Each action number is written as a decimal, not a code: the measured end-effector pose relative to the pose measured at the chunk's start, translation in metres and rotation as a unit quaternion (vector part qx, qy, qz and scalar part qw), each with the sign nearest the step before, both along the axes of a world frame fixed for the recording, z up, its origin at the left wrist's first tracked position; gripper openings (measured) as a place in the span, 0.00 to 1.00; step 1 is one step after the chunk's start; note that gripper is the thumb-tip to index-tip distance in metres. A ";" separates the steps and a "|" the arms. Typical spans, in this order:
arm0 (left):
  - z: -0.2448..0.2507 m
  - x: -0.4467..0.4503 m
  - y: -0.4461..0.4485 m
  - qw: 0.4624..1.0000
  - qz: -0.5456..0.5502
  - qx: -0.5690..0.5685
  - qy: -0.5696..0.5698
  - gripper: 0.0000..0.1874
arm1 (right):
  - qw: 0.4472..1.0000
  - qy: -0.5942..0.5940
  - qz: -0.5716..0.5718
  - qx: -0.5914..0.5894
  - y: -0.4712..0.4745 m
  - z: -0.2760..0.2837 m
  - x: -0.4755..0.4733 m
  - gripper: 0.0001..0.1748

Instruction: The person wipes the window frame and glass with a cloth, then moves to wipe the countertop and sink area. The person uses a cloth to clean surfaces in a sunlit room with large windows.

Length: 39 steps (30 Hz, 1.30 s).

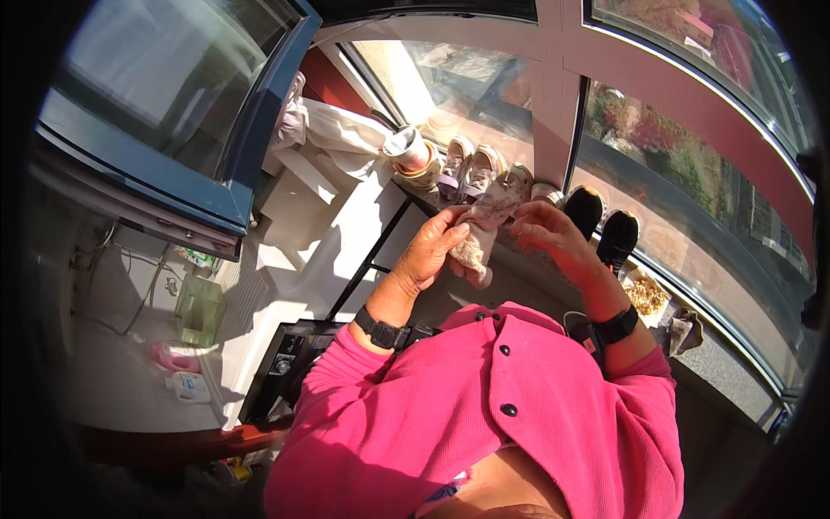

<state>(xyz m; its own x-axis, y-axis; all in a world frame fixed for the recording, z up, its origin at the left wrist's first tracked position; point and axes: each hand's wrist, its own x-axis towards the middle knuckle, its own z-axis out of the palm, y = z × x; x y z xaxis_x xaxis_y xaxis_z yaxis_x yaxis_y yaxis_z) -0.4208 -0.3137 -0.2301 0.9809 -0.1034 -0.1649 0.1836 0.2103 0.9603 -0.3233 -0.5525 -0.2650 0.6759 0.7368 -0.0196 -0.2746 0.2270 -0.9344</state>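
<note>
My left hand [433, 250] grips a crumpled cream and pinkish fabric piece [473, 250], sock-like in shape, with the thumb pressed on its near side. Its lower end hangs below my fingers. Just to the right, my right hand [559, 235] is raised with bent fingers apart, close to the fabric's upper end; nothing shows between them. Beyond my hands, pale sneakers [483, 170] stand along the windowsill. A pair of black shoes [585, 211] sits to their right, past my right hand.
A blue-framed window sash [241, 188] juts in at upper left. Below it a white counter bears a green translucent container [200, 311], a pink bottle [174, 357] and a white bottle [190, 387]. A tray of dried pieces [645, 297] lies on the right sill beside a dark cloth [685, 332].
</note>
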 end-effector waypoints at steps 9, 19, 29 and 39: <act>-0.025 -0.070 0.037 0.965 0.010 0.215 -0.152 0.22 | 0.983 -0.021 0.171 0.057 0.068 0.016 -0.070 0.38; -0.024 -0.144 0.050 0.993 0.087 0.075 -0.011 0.27 | 0.986 -0.024 0.166 0.016 0.104 0.004 -0.120 0.15; -0.021 -0.182 0.054 0.992 0.111 0.033 -0.044 0.28 | 0.987 -0.043 0.152 0.037 0.111 0.023 -0.158 0.17; -0.020 -0.190 0.051 0.984 0.144 0.100 -0.026 0.27 | 0.987 -0.040 0.134 0.085 0.126 0.010 -0.176 0.31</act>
<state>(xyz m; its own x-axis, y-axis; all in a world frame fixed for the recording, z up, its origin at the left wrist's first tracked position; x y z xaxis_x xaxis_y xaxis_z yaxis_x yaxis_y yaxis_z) -0.6111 -0.2622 -0.2500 0.9723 0.2097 -0.1031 0.0939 0.0533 0.9942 -0.4992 -0.4260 -0.2552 0.4513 0.8771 0.1643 -0.2736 0.3112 -0.9101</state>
